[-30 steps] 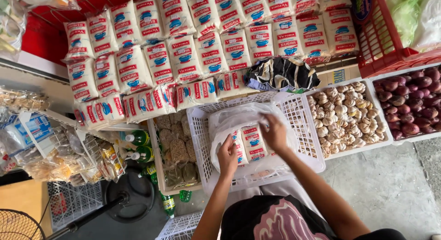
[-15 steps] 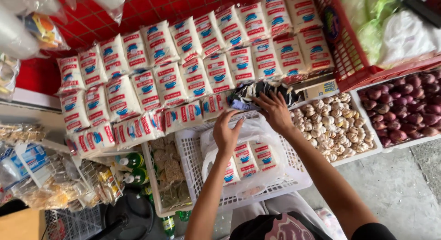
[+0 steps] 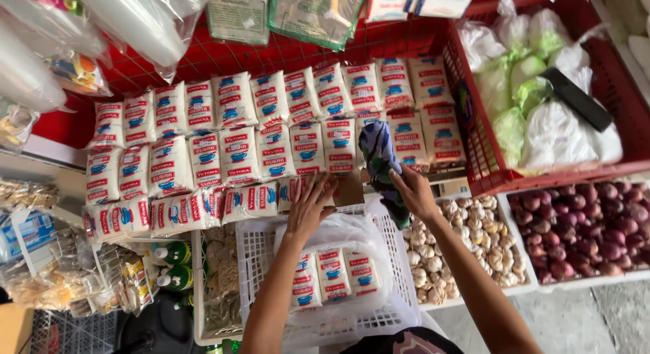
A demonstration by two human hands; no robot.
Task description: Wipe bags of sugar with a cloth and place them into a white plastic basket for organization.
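Cloth (image 3: 379,157) in right grip (image 3: 411,191), above left hand (image 3: 310,206).

You work in even, soft daylight with faint shadows. Glare shines on the clear plastic bags (image 3: 145,22) up and left of your hands. Edges bend slightly; hanging packets there blur.

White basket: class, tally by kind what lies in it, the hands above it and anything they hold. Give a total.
White packets: 3
Clear bag: 1
Hands, left hand and right hand: 2
Dark cloth in the right hand: 1
Total: 7
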